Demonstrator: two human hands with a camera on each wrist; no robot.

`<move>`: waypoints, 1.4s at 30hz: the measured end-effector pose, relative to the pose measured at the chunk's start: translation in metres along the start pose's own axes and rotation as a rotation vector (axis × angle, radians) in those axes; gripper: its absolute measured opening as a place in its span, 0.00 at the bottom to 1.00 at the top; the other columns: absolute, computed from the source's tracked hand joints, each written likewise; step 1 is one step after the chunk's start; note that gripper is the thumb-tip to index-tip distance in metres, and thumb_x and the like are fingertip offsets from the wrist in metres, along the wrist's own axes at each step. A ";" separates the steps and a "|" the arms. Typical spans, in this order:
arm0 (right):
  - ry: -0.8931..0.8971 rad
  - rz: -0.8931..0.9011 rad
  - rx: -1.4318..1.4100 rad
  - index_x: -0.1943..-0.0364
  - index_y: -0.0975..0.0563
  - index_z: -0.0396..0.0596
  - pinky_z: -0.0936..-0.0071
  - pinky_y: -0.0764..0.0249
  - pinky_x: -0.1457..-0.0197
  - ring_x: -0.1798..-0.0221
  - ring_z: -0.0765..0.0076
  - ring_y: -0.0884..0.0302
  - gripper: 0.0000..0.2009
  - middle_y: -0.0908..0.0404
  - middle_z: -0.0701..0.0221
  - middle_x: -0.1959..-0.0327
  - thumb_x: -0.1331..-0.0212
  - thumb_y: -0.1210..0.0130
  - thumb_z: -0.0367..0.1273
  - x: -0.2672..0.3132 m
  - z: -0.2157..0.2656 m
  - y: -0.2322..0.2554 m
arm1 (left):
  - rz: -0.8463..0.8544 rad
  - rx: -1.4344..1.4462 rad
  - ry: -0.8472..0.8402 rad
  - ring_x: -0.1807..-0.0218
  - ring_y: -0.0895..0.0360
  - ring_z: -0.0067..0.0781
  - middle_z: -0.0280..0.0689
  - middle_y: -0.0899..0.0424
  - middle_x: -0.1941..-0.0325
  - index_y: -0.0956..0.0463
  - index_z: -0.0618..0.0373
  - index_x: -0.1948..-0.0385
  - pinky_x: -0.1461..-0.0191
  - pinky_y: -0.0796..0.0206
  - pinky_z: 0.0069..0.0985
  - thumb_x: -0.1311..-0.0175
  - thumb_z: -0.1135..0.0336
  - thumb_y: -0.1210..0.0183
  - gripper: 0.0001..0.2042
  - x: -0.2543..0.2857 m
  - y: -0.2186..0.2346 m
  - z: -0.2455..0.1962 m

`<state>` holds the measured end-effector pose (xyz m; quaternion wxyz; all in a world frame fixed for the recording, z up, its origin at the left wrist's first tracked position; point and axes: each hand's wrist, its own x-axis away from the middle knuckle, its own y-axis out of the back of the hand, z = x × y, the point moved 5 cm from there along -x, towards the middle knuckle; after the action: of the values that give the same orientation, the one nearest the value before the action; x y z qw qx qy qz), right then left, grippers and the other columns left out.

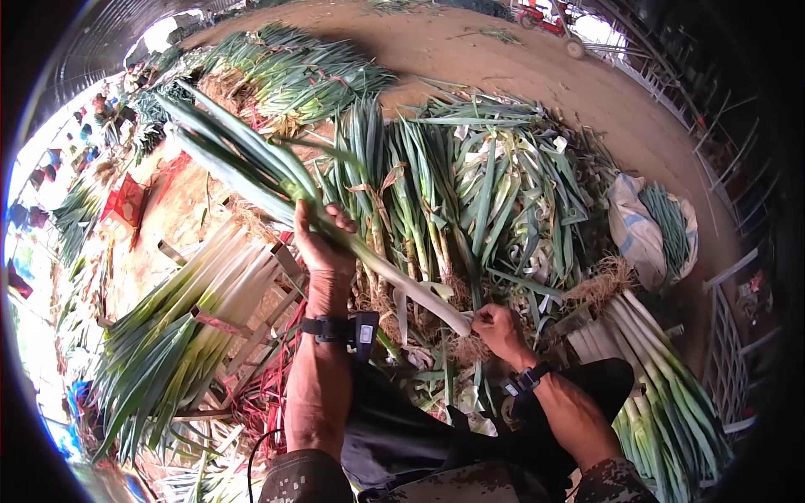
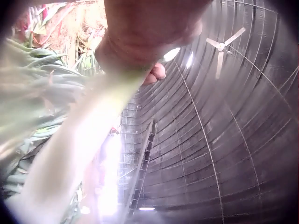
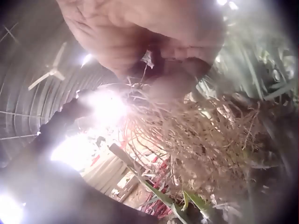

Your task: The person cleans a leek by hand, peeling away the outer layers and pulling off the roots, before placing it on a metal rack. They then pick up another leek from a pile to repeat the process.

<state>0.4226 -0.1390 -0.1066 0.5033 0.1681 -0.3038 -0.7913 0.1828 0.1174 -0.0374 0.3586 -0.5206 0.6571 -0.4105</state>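
Observation:
A long leek (image 1: 402, 281) with green leaves lies diagonally across the head view, its white end low at the right. Around its green-white middle the left hand (image 1: 323, 243) is wrapped; the left wrist view shows this hand (image 2: 149, 32) above the blurred white stalk (image 2: 70, 144). At the root end the right hand (image 1: 503, 331) has its fingers curled, thumb and index finger together by the root. In the right wrist view that hand (image 3: 149, 42) pinches at the top of the tangled roots (image 3: 201, 140); exactly what lies between the fingertips is partly hidden.
Trimmed leeks (image 1: 184, 327) rest on a wooden rack at the left, more leeks (image 1: 671, 377) at the right. Untrimmed leeks (image 1: 411, 184) and loose leaves lie ahead. A white sack (image 1: 637, 230) stands at the right, red ties (image 1: 268, 377) near the left forearm.

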 end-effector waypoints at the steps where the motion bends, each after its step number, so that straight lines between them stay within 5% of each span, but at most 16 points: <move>1: 0.020 -0.005 0.043 0.72 0.17 0.44 0.59 0.23 0.65 0.70 0.48 0.17 0.11 0.17 0.58 0.76 0.48 0.34 0.38 0.001 -0.014 -0.003 | -0.049 -0.010 0.005 0.74 0.29 0.25 0.31 0.24 0.73 0.26 0.54 0.47 0.70 0.37 0.24 0.29 0.45 0.49 0.22 0.003 -0.003 0.002; 5: -0.008 0.063 0.366 0.73 0.17 0.45 0.56 0.25 0.64 0.70 0.49 0.18 0.20 0.17 0.60 0.76 0.48 0.33 0.50 0.015 -0.082 0.004 | 0.191 0.025 0.016 0.77 0.30 0.23 0.32 0.24 0.71 0.30 0.57 0.41 0.75 0.36 0.21 0.27 0.45 0.50 0.25 0.011 -0.030 -0.004; 8: -0.113 0.124 0.305 0.73 0.16 0.46 0.60 0.26 0.66 0.71 0.54 0.17 0.23 0.18 0.61 0.77 0.45 0.34 0.54 0.030 -0.093 0.018 | 0.268 0.122 0.075 0.76 0.31 0.27 0.35 0.25 0.68 0.31 0.60 0.40 0.75 0.35 0.22 0.27 0.43 0.51 0.28 0.011 -0.037 -0.012; 9: -0.173 0.261 0.277 0.62 0.15 0.47 0.67 0.22 0.64 0.67 0.63 0.15 0.21 0.15 0.64 0.72 0.43 0.33 0.51 0.019 -0.087 0.015 | 0.247 0.115 0.086 0.76 0.31 0.27 0.36 0.26 0.69 0.30 0.60 0.41 0.75 0.35 0.22 0.27 0.42 0.51 0.29 0.014 -0.034 -0.011; 11: 0.080 0.122 -0.228 0.46 0.20 0.47 0.75 0.21 0.55 0.55 0.76 0.20 0.21 0.15 0.70 0.57 0.40 0.33 0.42 0.006 -0.043 0.009 | 0.230 0.094 0.116 0.76 0.31 0.28 0.36 0.27 0.70 0.28 0.61 0.44 0.76 0.35 0.23 0.28 0.41 0.51 0.29 0.011 -0.035 -0.007; 13: 0.153 0.256 -0.187 0.37 0.26 0.47 0.72 0.21 0.49 0.44 0.72 0.23 0.28 0.20 0.68 0.45 0.40 0.32 0.41 0.000 0.052 0.020 | 0.241 0.116 0.145 0.76 0.31 0.29 0.36 0.27 0.71 0.27 0.61 0.46 0.76 0.35 0.23 0.28 0.40 0.51 0.29 0.013 -0.036 0.000; 16: 0.375 0.281 -0.274 0.41 0.24 0.40 0.72 0.21 0.46 0.40 0.72 0.25 0.26 0.23 0.66 0.38 0.39 0.33 0.40 -0.015 0.091 -0.004 | 0.269 0.180 0.179 0.77 0.32 0.30 0.35 0.29 0.74 0.25 0.60 0.50 0.77 0.37 0.24 0.30 0.36 0.50 0.31 0.015 -0.043 0.007; 19: 0.235 0.382 -0.541 0.49 0.20 0.38 0.73 0.21 0.48 0.43 0.73 0.22 0.18 0.21 0.65 0.41 0.38 0.35 0.36 -0.020 0.070 -0.025 | 0.337 0.207 0.191 0.78 0.35 0.28 0.34 0.31 0.77 0.23 0.60 0.53 0.78 0.38 0.24 0.32 0.33 0.49 0.32 0.013 -0.043 0.005; 23: 0.178 0.138 -0.322 0.59 0.17 0.38 0.73 0.18 0.56 0.57 0.67 0.14 0.10 0.14 0.63 0.53 0.39 0.38 0.32 -0.003 0.039 -0.008 | 0.272 0.159 0.172 0.79 0.37 0.23 0.29 0.33 0.79 0.22 0.60 0.54 0.82 0.41 0.21 0.34 0.30 0.49 0.34 0.006 -0.028 -0.008; 24: 0.334 0.001 -0.174 0.62 0.16 0.40 0.70 0.20 0.58 0.59 0.63 0.14 0.08 0.13 0.63 0.57 0.41 0.38 0.30 -0.006 0.010 -0.011 | 0.282 0.126 0.151 0.80 0.38 0.23 0.28 0.34 0.79 0.22 0.60 0.54 0.82 0.41 0.20 0.34 0.29 0.50 0.35 0.006 -0.026 -0.010; 29: -0.036 0.057 0.008 0.63 0.16 0.45 0.64 0.22 0.59 0.63 0.56 0.15 0.11 0.14 0.62 0.65 0.49 0.34 0.35 0.012 -0.081 -0.010 | 0.202 0.063 0.063 0.83 0.35 0.24 0.30 0.30 0.80 0.22 0.61 0.56 0.85 0.42 0.19 0.35 0.28 0.51 0.36 0.001 -0.020 -0.020; 33: -0.225 0.165 0.336 0.64 0.16 0.46 0.62 0.22 0.59 0.63 0.55 0.16 0.12 0.15 0.62 0.67 0.50 0.34 0.37 0.035 -0.114 0.006 | 0.396 0.146 0.104 0.80 0.40 0.22 0.29 0.34 0.77 0.24 0.63 0.47 0.81 0.41 0.19 0.32 0.30 0.53 0.37 0.003 -0.024 -0.033; 36: -0.206 0.245 0.355 0.61 0.17 0.46 0.61 0.22 0.60 0.61 0.57 0.15 0.12 0.15 0.63 0.64 0.48 0.33 0.36 0.034 -0.083 0.014 | 0.242 0.104 0.031 0.80 0.39 0.21 0.29 0.33 0.76 0.24 0.63 0.48 0.80 0.40 0.19 0.32 0.31 0.51 0.36 0.005 -0.022 -0.038; 42: 0.392 -0.075 -0.148 0.56 0.20 0.43 0.66 0.19 0.48 0.50 0.58 0.15 0.13 0.15 0.62 0.52 0.45 0.33 0.26 0.011 0.062 0.024 | 0.135 -0.042 -0.081 0.71 0.31 0.29 0.35 0.25 0.66 0.29 0.63 0.46 0.66 0.35 0.28 0.34 0.32 0.49 0.36 -0.003 -0.015 -0.031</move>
<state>0.3989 -0.1373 -0.0441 0.5340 0.2927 -0.1348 -0.7817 0.1617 0.1237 -0.0114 0.4009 -0.4988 0.6840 -0.3501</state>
